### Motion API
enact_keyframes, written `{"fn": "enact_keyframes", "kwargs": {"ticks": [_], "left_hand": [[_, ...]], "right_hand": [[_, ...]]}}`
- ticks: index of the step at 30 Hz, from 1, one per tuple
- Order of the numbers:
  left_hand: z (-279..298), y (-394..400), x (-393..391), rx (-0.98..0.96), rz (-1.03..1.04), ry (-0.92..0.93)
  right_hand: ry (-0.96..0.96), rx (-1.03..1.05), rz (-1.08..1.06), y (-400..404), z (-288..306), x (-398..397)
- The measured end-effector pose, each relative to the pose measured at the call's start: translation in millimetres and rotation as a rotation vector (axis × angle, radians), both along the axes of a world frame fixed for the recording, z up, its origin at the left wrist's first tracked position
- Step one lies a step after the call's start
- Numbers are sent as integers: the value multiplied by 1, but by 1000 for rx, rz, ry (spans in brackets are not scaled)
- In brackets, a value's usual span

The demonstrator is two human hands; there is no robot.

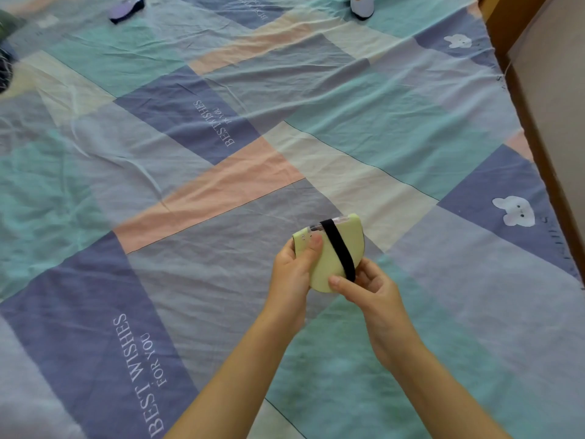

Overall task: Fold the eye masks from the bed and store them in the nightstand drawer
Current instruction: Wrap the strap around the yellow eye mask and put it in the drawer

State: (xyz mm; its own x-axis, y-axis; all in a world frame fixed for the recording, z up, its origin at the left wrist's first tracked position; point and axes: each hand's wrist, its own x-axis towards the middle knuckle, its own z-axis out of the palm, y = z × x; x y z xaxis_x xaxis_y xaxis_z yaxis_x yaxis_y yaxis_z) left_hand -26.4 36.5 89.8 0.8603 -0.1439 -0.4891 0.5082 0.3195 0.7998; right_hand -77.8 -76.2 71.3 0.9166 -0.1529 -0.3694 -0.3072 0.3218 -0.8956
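A person's two bare hands hold a folded pale-green fabric eye mask (329,251) above a patchwork bedsheet (221,191) of teal, lavender, peach and cream blocks printed with "BEST WISHES FOR YOU" and white rabbit faces. At far left edge lies a dark, blurred bundle (7,58), too indistinct to identify. Toward the top left, a folded lilac eye mask with a dark edge (126,7) rests on the sheet. The left hand (292,269) pinches the green mask's left side, thumb pressed on its face, fingers curled behind. A black elastic strap (340,250) runs diagonally across the mask. The right hand (368,288) grips the lower edge, thumb on top beside the strap's end. Top right, another pale lilac eye mask (362,6) lies near the bed's far edge. A brown wooden bed frame (519,90) borders the right.
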Motion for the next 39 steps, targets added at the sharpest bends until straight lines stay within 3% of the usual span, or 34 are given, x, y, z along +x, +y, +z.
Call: {"fn": "enact_keyframes", "kwargs": {"ticks": [3, 8, 13, 17, 20, 26, 29, 35, 39], "left_hand": [[-2, 3, 5, 40, 84, 12], [-1, 3, 5, -1, 78, 31], [1, 1, -10, -114, -21, 52], [1, 5, -17, -143, -64, 36], [2, 11, -18, -155, -70, -13], [0, 24, -18, -159, -100, -28], [2, 36, -13, -24, -149, -70], [21, 93, 14, 543, -236, -382], [49, 138, 35, 1066, -301, -573]], "right_hand": [[-18, -210, -104, 0, 2, -2], [-304, -571, -30, -2, 13, 0], [-479, -669, 44, -2, 18, 12], [-477, -718, 81, -2, 18, 17], [-448, -900, 42, 2, 17, 15], [-470, -652, 79, 13, 23, 15], [-438, -620, 74, 18, 24, 16], [-426, -625, 81, 29, 43, 31], [-469, -644, 134, 49, 75, 54]]}}
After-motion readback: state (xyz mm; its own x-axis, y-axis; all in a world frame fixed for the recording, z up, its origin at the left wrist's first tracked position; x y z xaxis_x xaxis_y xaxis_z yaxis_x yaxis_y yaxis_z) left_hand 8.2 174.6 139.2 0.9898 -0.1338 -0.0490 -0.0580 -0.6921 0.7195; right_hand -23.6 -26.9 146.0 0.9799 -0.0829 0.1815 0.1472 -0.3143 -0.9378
